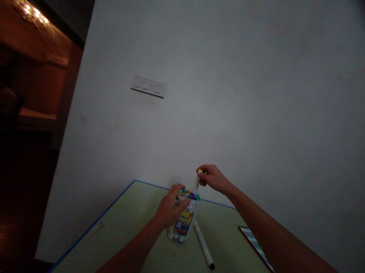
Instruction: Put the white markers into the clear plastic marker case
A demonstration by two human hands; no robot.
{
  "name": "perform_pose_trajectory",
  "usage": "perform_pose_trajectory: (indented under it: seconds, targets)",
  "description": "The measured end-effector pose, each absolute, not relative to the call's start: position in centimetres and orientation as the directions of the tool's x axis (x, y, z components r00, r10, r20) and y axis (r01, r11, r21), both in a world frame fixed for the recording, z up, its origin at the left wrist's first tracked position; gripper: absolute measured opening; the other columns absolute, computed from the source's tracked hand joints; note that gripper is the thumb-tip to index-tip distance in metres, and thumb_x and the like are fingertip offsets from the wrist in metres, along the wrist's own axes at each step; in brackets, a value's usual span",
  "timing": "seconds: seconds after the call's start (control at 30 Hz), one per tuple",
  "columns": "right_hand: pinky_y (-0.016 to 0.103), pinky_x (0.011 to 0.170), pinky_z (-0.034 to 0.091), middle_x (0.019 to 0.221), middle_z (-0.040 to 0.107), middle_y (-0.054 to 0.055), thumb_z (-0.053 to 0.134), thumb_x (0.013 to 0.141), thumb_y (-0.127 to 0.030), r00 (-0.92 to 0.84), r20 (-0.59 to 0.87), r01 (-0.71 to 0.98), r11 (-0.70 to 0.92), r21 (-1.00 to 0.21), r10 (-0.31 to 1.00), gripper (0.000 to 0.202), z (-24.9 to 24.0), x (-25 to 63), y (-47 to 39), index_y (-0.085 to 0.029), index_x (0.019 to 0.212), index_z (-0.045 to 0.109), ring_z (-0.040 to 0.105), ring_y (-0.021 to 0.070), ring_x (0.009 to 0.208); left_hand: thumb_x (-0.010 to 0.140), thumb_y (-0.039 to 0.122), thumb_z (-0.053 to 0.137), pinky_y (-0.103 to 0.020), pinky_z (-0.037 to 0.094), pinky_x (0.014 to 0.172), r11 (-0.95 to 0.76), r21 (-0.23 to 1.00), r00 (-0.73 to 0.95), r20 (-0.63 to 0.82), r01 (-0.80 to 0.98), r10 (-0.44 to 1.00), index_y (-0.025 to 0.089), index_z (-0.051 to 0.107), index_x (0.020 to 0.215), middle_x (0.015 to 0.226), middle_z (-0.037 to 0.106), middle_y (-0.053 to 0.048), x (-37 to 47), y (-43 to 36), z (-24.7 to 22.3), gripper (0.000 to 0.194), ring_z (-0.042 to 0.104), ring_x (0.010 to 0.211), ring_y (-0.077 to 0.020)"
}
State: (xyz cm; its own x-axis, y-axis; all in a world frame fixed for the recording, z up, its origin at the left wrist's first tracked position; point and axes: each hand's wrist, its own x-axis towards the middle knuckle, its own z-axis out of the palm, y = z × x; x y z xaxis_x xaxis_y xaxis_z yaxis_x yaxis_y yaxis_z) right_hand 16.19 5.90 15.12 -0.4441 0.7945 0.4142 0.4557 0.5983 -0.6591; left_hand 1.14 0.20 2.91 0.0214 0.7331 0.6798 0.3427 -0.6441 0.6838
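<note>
A clear case of markers [183, 223] stands on the green table, its top full of coloured cap ends and its front bearing a yellow and blue label. My left hand [172, 206] is wrapped round the case's upper left side, thumb across the front. Just above the case's right rear edge, my right hand [212, 177] pinches a white marker [197, 182] by its yellow-capped end. The marker slants down toward the case; whether its lower end is still inside I cannot tell. Another white marker [203, 244] with a black end lies on the table beside the case.
The green table [122, 222] has a blue edge and meets a pale wall. A red-rimmed flat object [256, 247] lies at the right, partly behind my right forearm. A switch panel [149, 87] is on the wall. At the left, a dark doorway opens toward a lit lamp [32, 14].
</note>
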Motion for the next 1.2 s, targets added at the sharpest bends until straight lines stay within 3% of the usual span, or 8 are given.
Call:
perform_pose_trajectory:
  seconds: [0.13, 0.3, 0.67, 1.0, 1.07, 1.2]
  targets:
    - [0.024, 0.043, 0.043, 0.054, 0.052, -0.004, 0.051, 0.064, -0.018, -0.415, 0.490, 0.497, 0.642, -0.584, 0.766, 0.013, 13.5, 16.6, 5.9, -0.017, 0.077, 0.051, 0.051, 0.0106, 0.042, 0.081, 0.041, 0.047, -0.026, 0.046, 0.073, -0.647, 0.675, 0.028, 0.684, 0.355, 0.729, 0.021, 0.044, 0.114, 0.115, 0.049, -0.007, 1.1, 0.4, 2.7, 0.038, 0.053, 0.093, -0.0169]
    - [0.024, 0.046, 0.043, 0.059, 0.051, -0.005, 0.051, 0.064, -0.022, -0.364, 0.594, 0.436, 0.695, -0.572, 0.717, 0.015, 12.1, 16.9, 5.2, -0.021, 0.077, 0.043, 0.053, 0.0115, 0.048, 0.081, 0.040, 0.047, -0.024, 0.047, 0.070, -0.654, 0.677, 0.028, 0.687, 0.339, 0.726, 0.021, 0.044, 0.114, 0.115, 0.048, -0.007, 1.2, 0.4, 2.6, 0.038, 0.052, 0.094, -0.0167]
    - [0.023, 0.049, 0.039, 0.055, 0.051, -0.004, 0.052, 0.064, -0.020, -0.360, 0.636, 0.496, 0.718, -0.489, 0.682, 0.008, 11.2, 17.2, 6.1, -0.020, 0.069, 0.046, 0.049, 0.0114, 0.051, 0.081, 0.039, 0.047, -0.024, 0.048, 0.069, -0.661, 0.679, 0.037, 0.688, 0.321, 0.725, 0.021, 0.042, 0.115, 0.115, 0.047, -0.007, 1.1, 0.5, 2.7, 0.038, 0.052, 0.094, -0.0165]
    - [0.025, 0.054, 0.040, 0.057, 0.053, -0.003, 0.054, 0.063, -0.019, -0.393, 0.589, 0.554, 0.694, -0.460, 0.706, 0.008, 10.4, 17.3, 5.8, -0.019, 0.063, 0.046, 0.050, 0.0122, 0.054, 0.081, 0.037, 0.048, -0.026, 0.047, 0.075, -0.669, 0.652, 0.038, 0.705, 0.358, 0.708, 0.021, 0.043, 0.114, 0.117, 0.048, -0.008, 1.2, 0.6, 2.7, 0.037, 0.051, 0.099, -0.0175]
    - [0.026, 0.054, 0.040, 0.058, 0.053, -0.002, 0.054, 0.065, -0.020, -0.341, 0.649, 0.532, 0.709, -0.463, 0.680, 0.006, 11.0, 17.3, 5.7, -0.019, 0.064, 0.048, 0.050, 0.0125, 0.054, 0.082, 0.038, 0.047, -0.024, 0.047, 0.073, -0.671, 0.653, 0.046, 0.704, 0.351, 0.709, 0.021, 0.043, 0.114, 0.117, 0.047, -0.008, 1.2, 0.5, 2.7, 0.037, 0.051, 0.100, -0.0172]
    - [0.027, 0.054, 0.043, 0.062, 0.053, -0.001, 0.052, 0.071, -0.030, -0.029, 0.837, 0.413, 0.769, -0.488, 0.547, 0.013, 14.3, 18.5, 5.1, -0.017, 0.075, 0.050, 0.051, 0.0133, 0.055, 0.082, 0.039, 0.047, -0.023, 0.047, 0.071, -0.665, 0.664, 0.050, 0.694, 0.342, 0.719, 0.021, 0.043, 0.115, 0.118, 0.047, -0.007, 1.1, 0.6, 2.7, 0.038, 0.052, 0.098, -0.0166]
